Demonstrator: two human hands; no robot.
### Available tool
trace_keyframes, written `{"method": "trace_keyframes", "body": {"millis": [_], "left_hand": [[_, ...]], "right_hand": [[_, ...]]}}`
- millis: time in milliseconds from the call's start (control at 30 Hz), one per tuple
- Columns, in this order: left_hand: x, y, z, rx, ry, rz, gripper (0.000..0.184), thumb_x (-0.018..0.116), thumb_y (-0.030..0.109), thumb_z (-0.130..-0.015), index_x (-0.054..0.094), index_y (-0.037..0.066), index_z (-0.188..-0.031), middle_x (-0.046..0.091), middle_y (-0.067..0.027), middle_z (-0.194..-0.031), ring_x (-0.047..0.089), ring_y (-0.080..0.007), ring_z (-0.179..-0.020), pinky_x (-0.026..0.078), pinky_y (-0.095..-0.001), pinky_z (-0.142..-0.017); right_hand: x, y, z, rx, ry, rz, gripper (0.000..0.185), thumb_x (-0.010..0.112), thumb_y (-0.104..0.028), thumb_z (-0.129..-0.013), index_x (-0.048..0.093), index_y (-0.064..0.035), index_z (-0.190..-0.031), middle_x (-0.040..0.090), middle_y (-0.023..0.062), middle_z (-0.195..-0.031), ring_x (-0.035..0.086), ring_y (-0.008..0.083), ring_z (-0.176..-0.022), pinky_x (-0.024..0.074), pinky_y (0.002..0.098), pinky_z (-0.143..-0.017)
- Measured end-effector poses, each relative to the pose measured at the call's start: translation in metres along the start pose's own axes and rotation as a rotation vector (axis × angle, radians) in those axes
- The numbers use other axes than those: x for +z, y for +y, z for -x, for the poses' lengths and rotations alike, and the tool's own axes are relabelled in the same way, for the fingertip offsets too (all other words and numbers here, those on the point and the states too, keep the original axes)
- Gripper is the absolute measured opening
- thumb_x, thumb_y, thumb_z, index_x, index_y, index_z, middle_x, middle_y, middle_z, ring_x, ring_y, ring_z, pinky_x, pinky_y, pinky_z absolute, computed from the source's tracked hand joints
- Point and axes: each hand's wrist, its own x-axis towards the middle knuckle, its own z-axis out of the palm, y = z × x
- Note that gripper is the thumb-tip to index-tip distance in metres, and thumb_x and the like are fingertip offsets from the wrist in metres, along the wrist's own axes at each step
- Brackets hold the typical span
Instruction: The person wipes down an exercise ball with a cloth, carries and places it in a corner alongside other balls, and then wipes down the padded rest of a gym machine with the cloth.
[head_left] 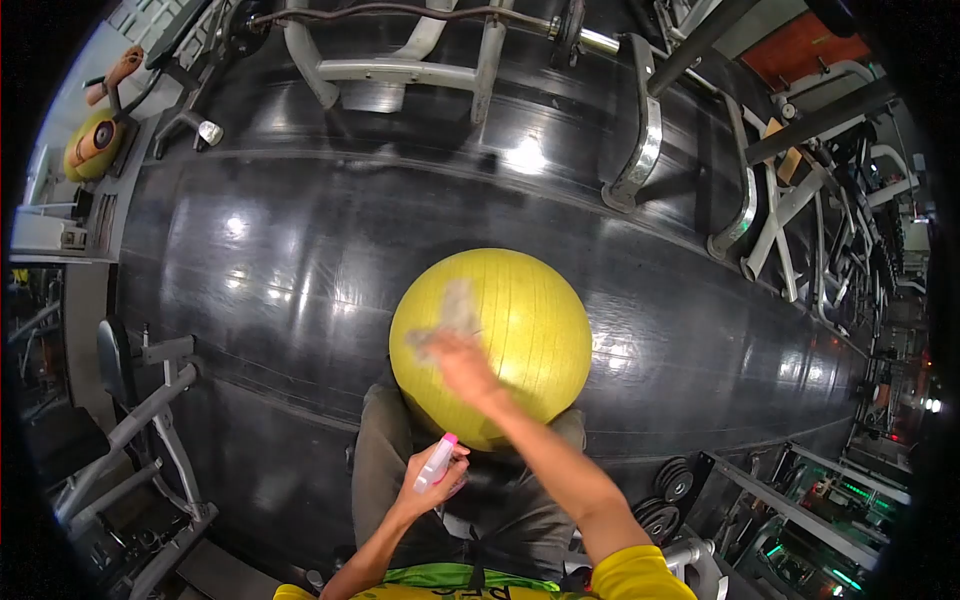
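A large yellow exercise ball (540,330) rests on the floor between my knees. My right hand (464,370), smeared by motion, is over the ball's upper left side with a greyish cloth (458,305) in its fingers. The cloth lies against or just above the ball; blur hides which. Low in front of my body, my left hand (418,488) is wrapped round a small clear spray bottle (436,466) with a pink top. The bottle is tilted and close to the ball's near edge.
Black rubber matting (270,230) covers the floor. A bench frame with a bar (400,70) stands ahead, and a padded machine (150,400) is at the left. Weight plates (660,505) and a metal rack (790,510) are at the lower right. More machines (800,200) line the right.
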Motion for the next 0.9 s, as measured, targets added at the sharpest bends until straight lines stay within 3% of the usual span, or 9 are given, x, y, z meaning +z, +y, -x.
{"method": "trace_keyframes", "body": {"millis": [67,133,267,333,467,600,767,833,900], "left_hand": [[0.0,0.004,0.0,-0.009,0.002,0.002,0.015,0.064,0.004,-0.085,0.06,-0.001,-0.099,0.06,-0.0023,-0.079,0.055,-0.0057,-0.068,0.045,-0.0211,-0.062],[-0.004,0.009,0.003,-0.024,0.005,0.004,0.016,0.063,0.004,-0.085,0.06,-0.001,-0.1,0.06,-0.003,-0.08,0.056,-0.0062,-0.069,0.045,-0.0218,-0.062],[-0.01,0.012,0.007,0.008,0.02,-0.011,0.017,0.063,0.003,-0.085,0.06,-0.001,-0.101,0.06,-0.003,-0.08,0.056,-0.0063,-0.068,0.045,-0.0217,-0.062],[-0.012,0.008,0.008,-0.018,0.021,0.012,0.017,0.063,0.003,-0.085,0.06,-0.001,-0.101,0.06,-0.0026,-0.08,0.055,-0.0064,-0.068,0.045,-0.0216,-0.062],[-0.016,0.013,0.009,-0.025,0.047,0.009,0.017,0.063,0.003,-0.085,0.06,-0.001,-0.101,0.06,-0.0026,-0.08,0.056,-0.0066,-0.069,0.045,-0.0217,-0.062],[-0.025,0.021,0.007,-0.009,0.083,0.035,0.019,0.062,0.004,-0.085,0.059,-0.002,-0.104,0.061,-0.0057,-0.084,0.057,-0.0083,-0.069,0.046,-0.0225,-0.062],[-0.031,0.035,0.008,0.062,0.116,0.169,0.021,0.059,0.004,-0.087,0.057,-0.003,-0.107,0.061,-0.0098,-0.086,0.057,-0.0121,-0.068,0.047,-0.0255,-0.063],[-0.031,0.039,0.007,0.064,0.12,0.161,0.021,0.058,0.004,-0.088,0.056,-0.003,-0.107,0.061,-0.0095,-0.086,0.057,-0.0125,-0.069,0.047,-0.0262,-0.064],[-0.03,0.041,0.006,0.089,0.111,0.152,0.021,0.058,0.004,-0.087,0.056,-0.003,-0.107,0.061,-0.0092,-0.086,0.057,-0.0122,-0.069,0.047,-0.0257,-0.064]], "right_hand": [[0.025,-0.024,0.018,-0.039,-0.098,0.062,0.029,0.052,-0.001,-0.078,0.066,-0.0139,-0.1,0.059,0.0083,-0.118,0.05,0.023,-0.118,0.0333,0.0415,-0.104],[0.042,-0.026,0.026,-0.275,-0.604,0.457,0.03,0.046,-0.014,-0.085,0.062,-0.0205,-0.109,0.054,0.0025,-0.128,0.043,0.018,-0.125,0.0287,0.0405,-0.108],[0.033,0.042,0.032,-0.32,-0.334,0.403,0.042,0.049,-0.016,-0.085,0.047,-0.0174,-0.128,0.053,0.0039,-0.13,0.043,0.0184,-0.126,0.0276,0.0367,-0.111],[-0.016,0.06,0.016,-0.259,-0.205,0.318,0.04,0.05,-0.011,-0.084,0.053,-0.0155,-0.123,0.051,0.0036,-0.131,0.05,0.0189,-0.118,0.0366,0.0374,-0.105],[-0.062,0.138,0.01,0.234,-0.101,0.547,0.034,0.046,-0.005,-0.085,0.061,-0.0145,-0.114,0.058,0.0123,-0.121,0.06,0.0301,-0.101,0.0479,0.0369,-0.091],[-0.077,0.183,-0.001,0.787,0.057,0.088,0.032,0.051,-0.023,-0.088,0.058,-0.0086,-0.116,0.062,0.0197,-0.107,0.059,0.0362,-0.098,0.0466,0.0389,-0.09],[-0.021,0.133,-0.053,0.585,-0.002,0.19,0.036,0.055,-0.021,-0.085,0.058,-0.0131,-0.119,0.059,0.0141,-0.119,0.052,0.0318,-0.116,0.0407,0.0441,-0.097],[0.002,0.093,-0.067,0.464,-0.141,0.265,0.032,0.052,-0.014,-0.085,0.059,-0.0192,-0.116,0.052,0.0072,-0.131,0.044,0.0262,-0.126,0.0296,0.0586,-0.102],[0.02,0.053,-0.063,0.304,-0.253,0.313,0.036,0.052,-0.009,-0.082,0.06,-0.0217,-0.116,0.051,0.0031,-0.132,0.041,0.0251,-0.128,0.0246,0.0559,-0.107]]}}
